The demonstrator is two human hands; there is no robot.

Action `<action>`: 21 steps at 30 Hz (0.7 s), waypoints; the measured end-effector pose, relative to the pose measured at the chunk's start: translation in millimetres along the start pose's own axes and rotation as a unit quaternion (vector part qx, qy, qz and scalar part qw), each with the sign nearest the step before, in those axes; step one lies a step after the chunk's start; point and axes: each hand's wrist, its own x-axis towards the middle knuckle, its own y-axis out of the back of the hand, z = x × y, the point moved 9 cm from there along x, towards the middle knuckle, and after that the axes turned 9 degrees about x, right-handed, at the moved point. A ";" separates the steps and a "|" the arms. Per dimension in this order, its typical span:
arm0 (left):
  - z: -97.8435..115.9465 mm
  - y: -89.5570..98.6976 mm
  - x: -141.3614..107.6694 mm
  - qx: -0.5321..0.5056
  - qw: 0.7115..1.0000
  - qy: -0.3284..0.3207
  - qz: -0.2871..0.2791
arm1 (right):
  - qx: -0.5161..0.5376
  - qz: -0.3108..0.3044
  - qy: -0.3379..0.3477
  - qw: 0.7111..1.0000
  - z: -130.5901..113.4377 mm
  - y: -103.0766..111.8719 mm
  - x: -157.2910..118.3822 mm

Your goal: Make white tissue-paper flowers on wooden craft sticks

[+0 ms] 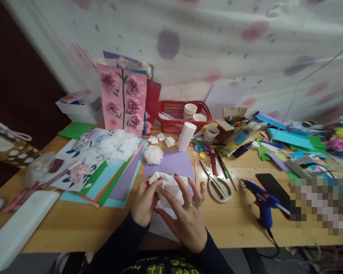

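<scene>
The left hand [144, 201] has a pinching grip on the white tissue [173, 196] above the purple sheet [171, 160]; the right hand [188, 219] spreads wide against it. A light pinch and gentle fingertips should avoid tearing.

At the lower centre of the frame, a tissue [172, 190] sits between my left hand [144, 201] and my right hand [188, 220]. Behind them lies a sheet [175, 160], a paper flower [153, 155] at its far left corner. Cups [190, 109] stand in a basket [171, 126] at upper centre. Left of my hands lie stacked sheets [125, 182]; right, scissors [213, 178], then a glue gun [264, 209] before a phone [274, 189].
</scene>
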 end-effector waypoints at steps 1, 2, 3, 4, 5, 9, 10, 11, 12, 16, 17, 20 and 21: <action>0.5 -0.3 -0.3 0.000 1.000 -0.001 0.002 | -0.001 -0.002 -0.002 1.000 0.5 -1.6 0.1; 1.0 -1.3 -0.7 0.004 1.000 -0.001 -0.001 | 0.002 0.002 -0.004 1.000 1.3 -1.7 0.7; 1.6 -2.4 -1.2 0.009 1.000 -0.003 -0.006 | 0.008 0.010 -0.006 1.000 2.5 -0.4 1.7; 2.4 -3.2 -2.0 0.015 1.000 -0.006 -0.010 | 0.015 0.020 -0.008 1.000 3.7 1.9 3.2; 3.2 -3.7 -2.9 0.021 1.000 -0.010 -0.014 | 0.024 0.029 -0.010 0.999 4.9 4.5 5.1; 5.6 -6.4 -7.5 0.049 0.997 -0.031 -0.045 | 0.084 0.023 -0.041 0.995 13.4 8.5 13.8; 5.9 -7.5 -8.7 0.053 0.996 -0.037 -0.058 | 0.099 0.017 -0.054 0.993 16.7 7.9 15.4; 6.0 -8.4 -9.9 0.056 0.995 -0.041 -0.070 | 0.112 0.014 -0.068 0.991 20.5 7.0 16.6; 6.1 -9.1 -11.0 0.057 0.994 -0.044 -0.082 | 0.122 0.015 -0.081 0.989 24.4 6.2 17.3; 7.4 -13.5 -15.7 0.055 0.989 -0.046 -0.132 | 0.152 0.030 -0.137 0.978 39.6 2.8 17.1; 8.4 -14.7 -16.7 0.060 0.987 -0.048 -0.142 | 0.161 0.033 -0.149 0.975 42.2 2.2 16.7; 9.5 -15.1 -16.9 0.075 0.986 -0.048 -0.144 | 0.199 0.023 -0.176 0.964 48.1 0.9 14.8; 8.5 -13.7 -15.8 0.073 0.987 -0.040 -0.136 | 0.215 0.011 -0.182 0.959 50.0 0.5 13.7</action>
